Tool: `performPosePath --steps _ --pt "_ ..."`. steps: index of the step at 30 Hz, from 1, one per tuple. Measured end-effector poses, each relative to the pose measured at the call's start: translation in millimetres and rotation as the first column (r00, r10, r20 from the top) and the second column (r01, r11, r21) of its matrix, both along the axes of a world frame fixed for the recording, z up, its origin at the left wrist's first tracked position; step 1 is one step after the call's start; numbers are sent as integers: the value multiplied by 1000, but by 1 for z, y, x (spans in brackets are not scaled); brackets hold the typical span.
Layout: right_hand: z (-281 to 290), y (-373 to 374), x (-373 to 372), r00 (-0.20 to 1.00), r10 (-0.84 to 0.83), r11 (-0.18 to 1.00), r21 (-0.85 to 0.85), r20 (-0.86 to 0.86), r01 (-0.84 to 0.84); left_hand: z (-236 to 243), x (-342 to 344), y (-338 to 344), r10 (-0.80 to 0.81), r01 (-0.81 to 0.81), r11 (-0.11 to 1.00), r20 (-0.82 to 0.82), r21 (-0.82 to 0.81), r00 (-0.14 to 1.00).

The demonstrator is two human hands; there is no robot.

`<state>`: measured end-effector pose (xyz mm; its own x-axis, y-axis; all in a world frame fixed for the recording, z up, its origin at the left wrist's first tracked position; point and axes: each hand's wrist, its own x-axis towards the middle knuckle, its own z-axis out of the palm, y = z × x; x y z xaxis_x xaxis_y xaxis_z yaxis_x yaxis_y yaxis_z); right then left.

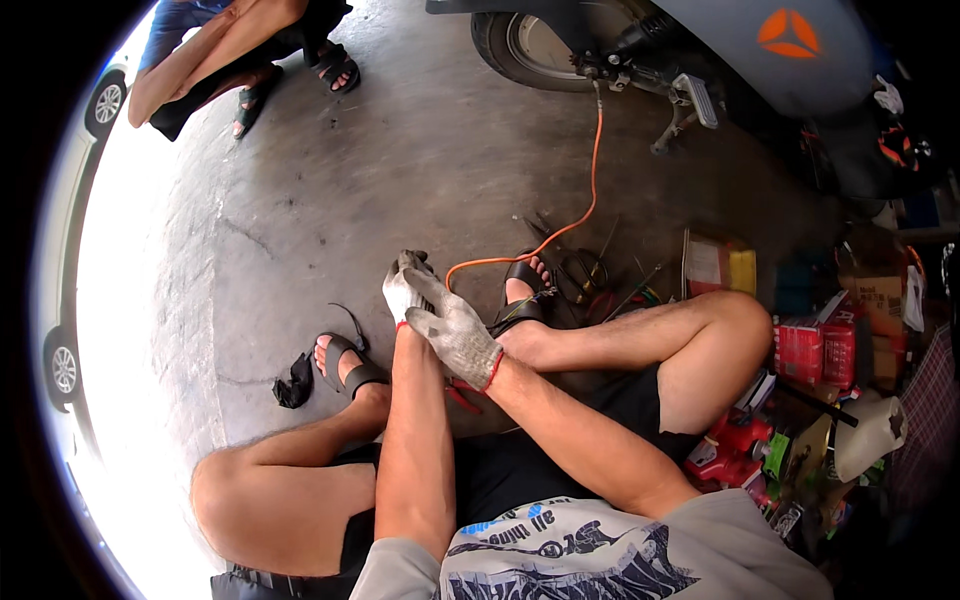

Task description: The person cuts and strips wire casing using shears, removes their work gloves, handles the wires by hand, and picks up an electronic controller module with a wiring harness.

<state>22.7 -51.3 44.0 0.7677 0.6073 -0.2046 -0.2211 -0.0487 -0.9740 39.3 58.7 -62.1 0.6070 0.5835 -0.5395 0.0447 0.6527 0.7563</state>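
The head view of a floor [330, 200], with the orange cable [595, 170] as landmark. At the cable's lower end, the gloved left hand [402, 292] and gloved right hand [458, 332] meet; what lies between their fingers is hidden. At its upper end stands a two-wheeled vehicle, the wheel [500, 45] left of that end. Below the cable's bend lie dark hand tools [583, 268]; well right of it, red packages [822, 350]. Far left of it crouches a second person [215, 50].
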Motion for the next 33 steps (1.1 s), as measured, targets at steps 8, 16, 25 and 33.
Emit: performPosePath --steps 8,16,25,33 --pt "9 -40 -40 915 14 943 309 -404 122 -6 -8 0 8 25 989 -213 149 977" --pt "-14 -48 53 895 -292 907 200 -336 371 68 12 -53 -315 339 937 221 -80 923" --pt "-3 -26 26 799 95 872 436 -594 220 56 13 -20 63 -52 990 -76 135 995" --pt "31 -39 71 895 -164 969 102 -414 225 60 15 -25 -139 140 977 19 -161 990"
